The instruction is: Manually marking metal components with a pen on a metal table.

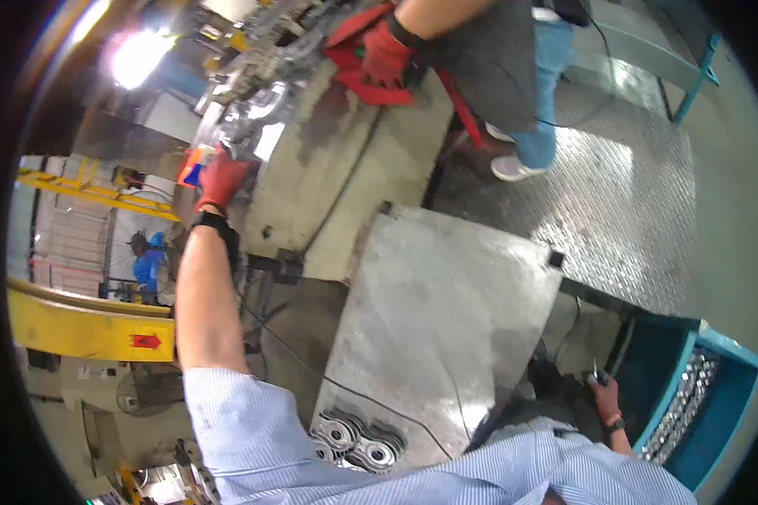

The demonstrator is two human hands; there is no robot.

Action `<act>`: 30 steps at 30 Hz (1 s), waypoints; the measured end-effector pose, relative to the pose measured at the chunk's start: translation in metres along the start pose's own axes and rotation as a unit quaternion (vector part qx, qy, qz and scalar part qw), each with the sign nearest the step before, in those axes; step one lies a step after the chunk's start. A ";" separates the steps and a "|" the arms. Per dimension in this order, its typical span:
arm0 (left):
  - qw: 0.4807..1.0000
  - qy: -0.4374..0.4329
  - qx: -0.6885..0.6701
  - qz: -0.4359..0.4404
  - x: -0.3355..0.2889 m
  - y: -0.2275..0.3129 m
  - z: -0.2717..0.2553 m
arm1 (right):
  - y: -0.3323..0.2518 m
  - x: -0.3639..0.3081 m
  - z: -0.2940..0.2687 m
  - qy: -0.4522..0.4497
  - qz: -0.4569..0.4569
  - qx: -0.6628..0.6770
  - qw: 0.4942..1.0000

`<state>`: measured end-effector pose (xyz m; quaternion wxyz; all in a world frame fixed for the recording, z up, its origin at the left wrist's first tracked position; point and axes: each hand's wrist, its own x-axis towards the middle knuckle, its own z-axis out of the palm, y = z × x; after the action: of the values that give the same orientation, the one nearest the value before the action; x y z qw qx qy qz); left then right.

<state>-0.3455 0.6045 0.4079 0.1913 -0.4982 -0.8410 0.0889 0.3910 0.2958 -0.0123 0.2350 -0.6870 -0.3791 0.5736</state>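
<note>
My red-gloved left hand (221, 178) is closed on a shiny metal part (257, 135) on the machine surface (370, 160), while my right hand (605, 397), low beside the blue bin (691, 404), grips a small dark object I cannot identify.

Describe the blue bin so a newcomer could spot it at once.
Start at the big grey metal plate in the middle and move to its lower right. The blue bin stands there beside the right hand, the only open teal-blue box, filled with rows of shiny metal parts.

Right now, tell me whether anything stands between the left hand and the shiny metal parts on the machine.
Nothing visible does: the left hand, in a red glove, already rests against the shiny metal parts.
</note>
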 end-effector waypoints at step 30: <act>0.079 -0.005 -0.977 -0.198 -0.449 0.115 0.051 | 0.069 0.109 -0.017 -0.167 -0.112 -0.142 0.969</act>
<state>-0.0810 0.2707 0.2172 -0.4580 -0.0596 -0.2524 -0.8503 0.4308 0.3425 -0.1275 0.1313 -0.5604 -0.5654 0.5908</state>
